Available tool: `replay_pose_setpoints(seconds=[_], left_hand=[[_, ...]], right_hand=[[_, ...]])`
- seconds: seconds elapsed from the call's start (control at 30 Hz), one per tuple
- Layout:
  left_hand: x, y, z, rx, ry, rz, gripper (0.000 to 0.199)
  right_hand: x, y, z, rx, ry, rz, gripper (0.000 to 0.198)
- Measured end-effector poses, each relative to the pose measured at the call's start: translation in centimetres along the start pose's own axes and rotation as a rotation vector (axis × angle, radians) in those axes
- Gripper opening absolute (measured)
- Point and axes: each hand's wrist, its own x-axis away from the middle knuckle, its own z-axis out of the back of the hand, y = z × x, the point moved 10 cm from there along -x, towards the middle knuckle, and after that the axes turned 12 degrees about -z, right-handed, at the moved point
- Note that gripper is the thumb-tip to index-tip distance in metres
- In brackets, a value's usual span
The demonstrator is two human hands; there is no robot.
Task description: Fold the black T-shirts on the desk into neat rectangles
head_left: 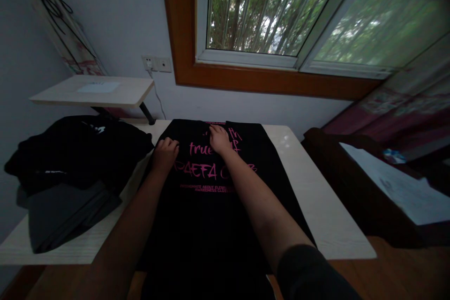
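A black T-shirt with pink lettering lies spread on the pale wooden table, its lower end reaching past the front edge. My left hand is at the shirt's upper left edge, its fingers curled on the fabric there. Across the lettering near the top, my right hand rests with fingers stretched out on the cloth, covering some of the letters. Its forearm crosses the right half of the shirt.
Dark folded clothes are heaped on the table's left side, beside a raised shelf bearing a white paper. A wall socket with a cord and a window are behind. Dark brown furniture stands right of the table.
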Motion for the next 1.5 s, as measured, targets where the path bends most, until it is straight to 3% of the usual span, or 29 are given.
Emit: replay_pose_setpoints(seconds=[0.13, 0.27, 0.43, 0.63, 0.83, 1.2, 1.5], left_hand=[[-0.3, 0.8, -0.1, 0.06, -0.018, -0.069, 0.023], [-0.3, 0.6, -0.1, 0.085, -0.02, -0.035, 0.025], [-0.2, 0.6, 0.2, 0.14, 0.007, -0.017, 0.046], [0.3, 0.6, -1.5, 0.155, -0.099, -0.047, 0.044], [1.1, 0.1, -1.0, 0.161, -0.083, -0.054, 0.04], [4.1, -0.7, -1.9, 0.178, -0.196, -0.072, 0.047], [7.0, 1.5, 0.5, 0.173, -0.247, -0.104, 0.048]], right_hand=[[0.5, 0.6, -0.2, 0.039, 0.021, -0.015, 0.044], [1.4, 1.0, -0.2, 0.052, 0.069, -0.002, 0.043], [2.4, 1.4, 0.2, 0.071, 0.098, 0.088, 0.047], [4.7, 3.0, 1.5, 0.065, 0.082, 0.135, 0.046], [8.0, 7.1, 3.6, 0.037, 0.089, 0.119, 0.046], [13.9, 15.9, 8.0, 0.081, 0.109, 0.019, 0.046], [15.8, 18.6, 9.4, 0.113, 0.147, -0.06, 0.046]])
